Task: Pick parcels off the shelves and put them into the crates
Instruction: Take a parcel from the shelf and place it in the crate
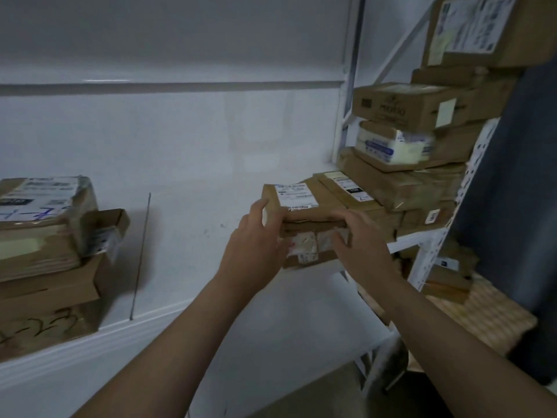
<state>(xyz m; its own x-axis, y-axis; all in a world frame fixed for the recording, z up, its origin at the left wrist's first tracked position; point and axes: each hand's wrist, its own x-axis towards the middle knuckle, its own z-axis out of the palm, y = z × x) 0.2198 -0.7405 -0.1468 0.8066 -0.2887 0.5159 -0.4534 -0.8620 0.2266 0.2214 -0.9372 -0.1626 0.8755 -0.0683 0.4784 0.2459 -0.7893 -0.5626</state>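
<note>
bare forearms point(168, 342), no sleeves

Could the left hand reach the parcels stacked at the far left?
Probably yes: the left hand grips a labelled parcel, but bare shelf lies between it and the left stack.

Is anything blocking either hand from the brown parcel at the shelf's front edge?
Nothing visible does. The left hand and right hand already rest on the brown parcel, one at each end. More parcels are stacked behind and to its right, the shelf is bare to its left, and no crate is in view.
</note>
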